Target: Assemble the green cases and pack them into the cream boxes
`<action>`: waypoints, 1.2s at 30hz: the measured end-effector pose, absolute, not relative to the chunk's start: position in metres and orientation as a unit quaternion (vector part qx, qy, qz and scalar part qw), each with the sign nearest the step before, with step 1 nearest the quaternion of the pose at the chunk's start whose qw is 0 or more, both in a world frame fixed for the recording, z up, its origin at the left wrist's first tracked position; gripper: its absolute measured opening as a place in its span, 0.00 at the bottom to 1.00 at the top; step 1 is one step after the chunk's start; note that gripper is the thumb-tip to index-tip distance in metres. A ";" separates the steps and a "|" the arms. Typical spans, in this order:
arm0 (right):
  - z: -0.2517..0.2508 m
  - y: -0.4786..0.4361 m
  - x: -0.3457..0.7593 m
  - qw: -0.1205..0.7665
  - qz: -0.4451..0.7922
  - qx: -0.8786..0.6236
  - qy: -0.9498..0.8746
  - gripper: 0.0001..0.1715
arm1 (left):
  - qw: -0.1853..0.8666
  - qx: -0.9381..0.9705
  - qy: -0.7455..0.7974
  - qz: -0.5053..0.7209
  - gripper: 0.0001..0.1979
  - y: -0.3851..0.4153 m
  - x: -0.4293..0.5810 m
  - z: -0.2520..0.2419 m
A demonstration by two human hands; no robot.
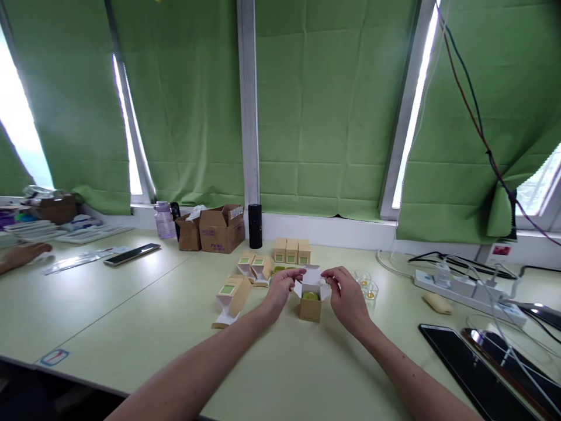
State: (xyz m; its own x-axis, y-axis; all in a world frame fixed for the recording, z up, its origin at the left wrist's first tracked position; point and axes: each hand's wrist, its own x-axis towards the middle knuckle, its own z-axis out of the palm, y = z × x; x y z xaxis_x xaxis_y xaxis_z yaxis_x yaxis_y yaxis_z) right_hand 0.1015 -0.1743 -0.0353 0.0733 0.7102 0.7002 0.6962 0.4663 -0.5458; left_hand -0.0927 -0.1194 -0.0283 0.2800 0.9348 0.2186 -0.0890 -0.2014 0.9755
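Your small box point(310, 311) stands open-topped on the table point(280, 374), in from the front edge, between your 2 hands. Your left hand point(279, 290) and right hand point(349, 299) curl by its top flaps point(325, 291), about equally near; I can't tell if either grips.

daylight glare at window gaps point(13, 105), softly lit table point(280, 368), faint shadows, wide-angle stretch toward edges
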 end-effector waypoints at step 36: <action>-0.047 -0.162 0.106 0.563 0.153 -0.549 -0.598 0.18 | 0.523 0.624 0.318 0.486 0.23 -0.123 -0.086 -0.034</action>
State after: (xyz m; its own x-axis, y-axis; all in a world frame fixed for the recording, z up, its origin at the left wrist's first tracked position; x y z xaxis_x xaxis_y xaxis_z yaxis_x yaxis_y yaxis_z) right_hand 0.1056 -0.1624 -0.0474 0.2377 0.8292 0.5059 0.4853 0.3499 -0.8013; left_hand -0.0865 -0.1231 -0.0339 0.3244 0.9053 0.2743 -0.1117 -0.2513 0.9614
